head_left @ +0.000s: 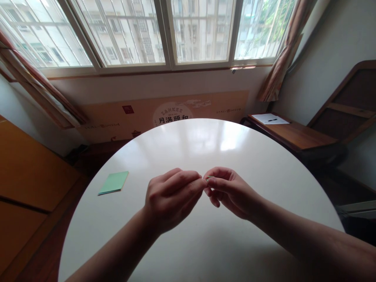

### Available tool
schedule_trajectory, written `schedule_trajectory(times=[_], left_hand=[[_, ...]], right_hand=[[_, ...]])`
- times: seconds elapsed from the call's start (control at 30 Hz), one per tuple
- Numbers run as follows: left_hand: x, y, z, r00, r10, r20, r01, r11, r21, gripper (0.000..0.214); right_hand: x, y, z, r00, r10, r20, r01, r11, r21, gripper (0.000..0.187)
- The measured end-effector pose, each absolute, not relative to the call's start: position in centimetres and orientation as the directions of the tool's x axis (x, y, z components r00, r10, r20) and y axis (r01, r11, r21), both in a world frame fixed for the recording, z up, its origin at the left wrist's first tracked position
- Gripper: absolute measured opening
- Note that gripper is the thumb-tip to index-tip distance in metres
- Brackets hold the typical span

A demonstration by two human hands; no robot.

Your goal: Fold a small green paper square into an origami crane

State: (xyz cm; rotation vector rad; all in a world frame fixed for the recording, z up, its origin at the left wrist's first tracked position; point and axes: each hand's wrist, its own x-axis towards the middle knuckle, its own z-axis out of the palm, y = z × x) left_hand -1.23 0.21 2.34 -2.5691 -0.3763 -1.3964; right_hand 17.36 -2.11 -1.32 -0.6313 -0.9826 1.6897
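Over the middle of the white round table [188, 152], my left hand [173, 196] and my right hand [230, 190] meet at the fingertips. Between them a small piece of green paper [209, 177] shows, mostly hidden by the fingers. My right thumb and index finger pinch it, with the other fingers curled loosely below. My left fingers are pressed together at its left side, and their tips touch the same spot. To the left on the table lies a stack of square paper [114, 182], light green on top with other colours at its edges.
A wooden side table [311, 135] at the right bears a white sheet [268, 118] with a pen [273, 120] on it. Behind the round table stands a printed panel [205, 107] below the barred windows. Orange-brown furniture [32, 168] stands at the left.
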Motion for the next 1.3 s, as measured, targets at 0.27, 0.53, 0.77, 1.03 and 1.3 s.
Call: schedule_trajectory(times=[0.27, 0.53, 0.77, 1.03, 1.3], left_hand=[[-1.0, -0.1, 2.2, 0.532, 0.130, 0.837, 0.364, -0.927, -0.087, 0.018], [0.0, 0.1, 1.2, 0.340, 0.456, 0.823, 0.293, -0.882, 0.368, 0.012], [0.8, 0.1, 0.7, 0.312, 0.726, 0.613, 0.220, -0.683, 0.697, 0.004], [0.7, 0.4, 0.7, 0.283, 0.877, 0.388, 0.129, -0.435, 0.891, 0.010], [0.2, 1.6, 1.0, 0.355, 0.934, 0.043, -0.100, -0.008, 0.995, 0.016]], right_hand=[[17.3, -2.2, -1.1, -0.292, 0.955, 0.054, -0.518, -0.110, -0.848, 0.017], [17.2, -2.2, -0.8, -0.171, 0.985, 0.022, -0.484, -0.064, -0.873, 0.016], [17.1, -2.2, -1.2, -0.124, 0.992, 0.006, -0.485, -0.056, -0.873, 0.019], [17.0, -2.0, -1.7, -0.166, 0.986, -0.031, -0.468, -0.107, -0.877, 0.021], [17.0, -1.9, -2.0, -0.141, 0.988, -0.065, -0.452, -0.123, -0.883, 0.024]])
